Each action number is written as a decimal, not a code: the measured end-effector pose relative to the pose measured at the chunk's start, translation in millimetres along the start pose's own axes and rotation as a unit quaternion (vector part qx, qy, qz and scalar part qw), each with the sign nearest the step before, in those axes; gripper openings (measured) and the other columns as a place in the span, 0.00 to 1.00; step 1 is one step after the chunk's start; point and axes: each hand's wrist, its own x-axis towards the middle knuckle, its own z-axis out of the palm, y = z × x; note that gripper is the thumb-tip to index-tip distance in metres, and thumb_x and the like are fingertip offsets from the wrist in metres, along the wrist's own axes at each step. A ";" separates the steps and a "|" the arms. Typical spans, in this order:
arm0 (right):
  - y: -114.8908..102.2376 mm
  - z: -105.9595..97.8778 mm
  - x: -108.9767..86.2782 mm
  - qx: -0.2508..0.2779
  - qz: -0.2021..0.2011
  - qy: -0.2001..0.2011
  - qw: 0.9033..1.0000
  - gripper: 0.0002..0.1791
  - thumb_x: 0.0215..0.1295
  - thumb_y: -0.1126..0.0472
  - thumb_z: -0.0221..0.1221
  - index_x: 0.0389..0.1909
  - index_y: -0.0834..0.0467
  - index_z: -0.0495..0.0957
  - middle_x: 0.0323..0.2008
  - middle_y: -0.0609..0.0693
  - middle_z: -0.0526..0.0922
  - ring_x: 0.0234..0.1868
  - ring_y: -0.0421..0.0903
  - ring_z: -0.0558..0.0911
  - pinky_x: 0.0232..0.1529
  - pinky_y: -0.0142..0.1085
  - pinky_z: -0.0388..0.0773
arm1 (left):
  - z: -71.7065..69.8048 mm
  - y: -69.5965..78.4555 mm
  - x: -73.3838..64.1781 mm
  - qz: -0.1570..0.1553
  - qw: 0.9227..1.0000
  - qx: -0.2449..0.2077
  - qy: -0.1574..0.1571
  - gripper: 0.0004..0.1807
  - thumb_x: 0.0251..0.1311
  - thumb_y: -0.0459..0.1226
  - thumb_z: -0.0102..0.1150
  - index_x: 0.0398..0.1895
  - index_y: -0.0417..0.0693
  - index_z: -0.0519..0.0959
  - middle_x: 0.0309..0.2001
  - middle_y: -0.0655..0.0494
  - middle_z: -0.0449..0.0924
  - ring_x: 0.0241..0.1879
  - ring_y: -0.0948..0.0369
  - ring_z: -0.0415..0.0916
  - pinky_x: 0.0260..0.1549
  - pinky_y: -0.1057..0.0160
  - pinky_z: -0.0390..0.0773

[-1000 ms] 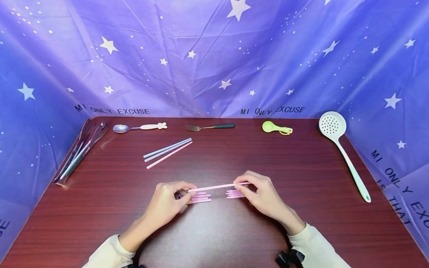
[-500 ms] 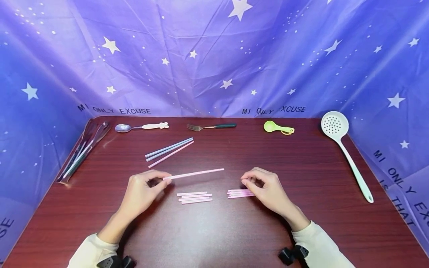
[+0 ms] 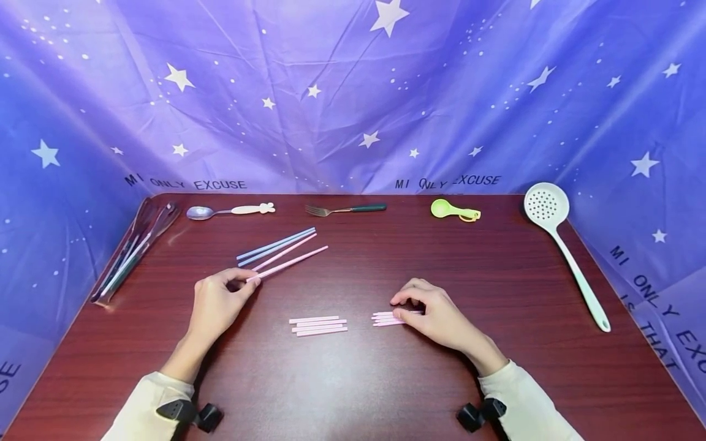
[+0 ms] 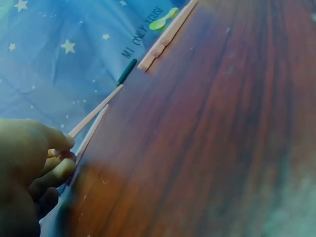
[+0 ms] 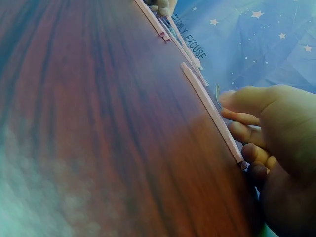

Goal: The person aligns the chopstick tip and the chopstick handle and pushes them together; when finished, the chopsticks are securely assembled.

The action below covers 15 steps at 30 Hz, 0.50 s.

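As we look down in the head view, the left hand pinches a long pink stick near one end; the stick slants away to the right, just beside a resting pink stick and two blue sticks on the table. The right hand, loosely curled, grips nothing we can see over the right group of short pink sticks; the left group of short pink sticks lies between the hands. We judge that a low sideways sweep could knock the resting stick into the blue pair, and a careless release could set the pinched one rolling. Were the right hand to dip, it could scatter the group whose far ends it hides.

In the left wrist view, we cannot tell whether the pinched stick touches the table, and the resting stick's near end is hidden behind the fingers.

In the right wrist view, we cannot tell whether the dim fingertips touch the short sticks; the left hand is cut off at the top.
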 end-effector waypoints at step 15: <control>-3.8 -0.7 -0.1 -0.022 -0.010 -0.032 0.999 0.09 0.58 0.63 0.73 0.36 0.46 0.87 0.37 0.40 0.82 0.41 0.37 0.78 0.41 0.31 0.74 | 1.8 -12.7 3.7 0.030 0.999 0.042 0.005 0.04 0.51 0.33 0.77 0.31 0.46 0.90 0.26 0.55 0.81 0.25 0.63 0.69 0.27 0.71 0.62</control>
